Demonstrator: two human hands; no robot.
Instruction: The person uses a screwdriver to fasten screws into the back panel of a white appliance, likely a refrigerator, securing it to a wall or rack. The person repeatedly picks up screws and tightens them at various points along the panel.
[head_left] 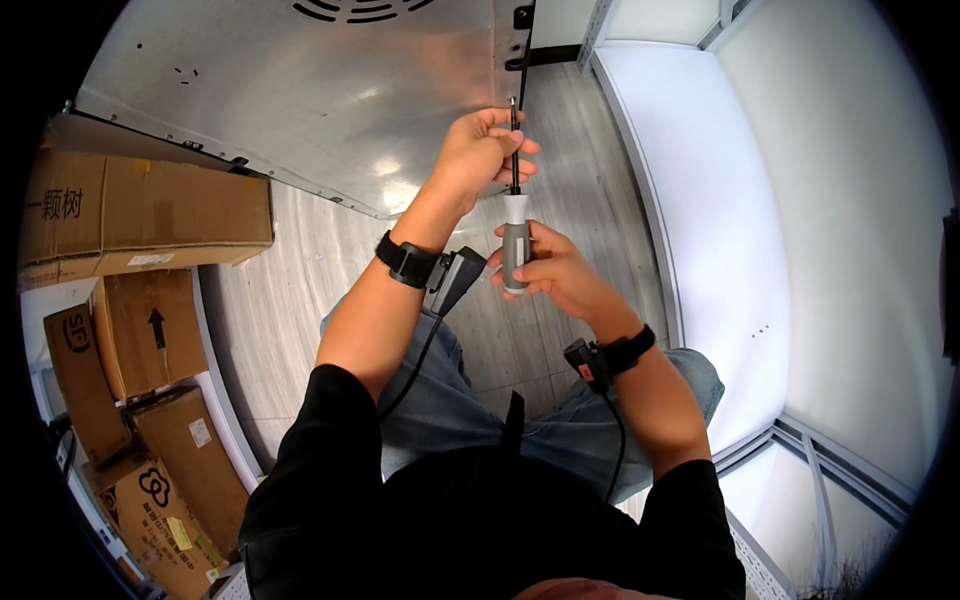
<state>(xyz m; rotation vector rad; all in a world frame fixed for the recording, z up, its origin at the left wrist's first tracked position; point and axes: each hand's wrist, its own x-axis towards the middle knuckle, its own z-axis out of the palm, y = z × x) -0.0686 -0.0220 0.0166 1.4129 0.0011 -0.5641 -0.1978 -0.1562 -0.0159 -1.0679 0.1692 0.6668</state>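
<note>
A screwdriver (516,245) with a grey handle and a long dark shaft points away from me, its tip at the right edge of a large metal panel (330,110). My right hand (555,268) is closed around the handle. Farther up, my left hand (480,155) pinches the shaft near the tip, its fingers by the panel's edge. A small bright piece, perhaps a screw (513,101), shows at the tip; it is too small to be sure. Black straps with small devices and cables sit on both wrists.
Cardboard boxes (185,205) are stacked on the left, with more boxes below them on a shelf. A white shelf (690,200) with a metal frame runs along the right. Grey wood-look flooring (290,260) lies beneath my hands. Slots cut the panel near its top.
</note>
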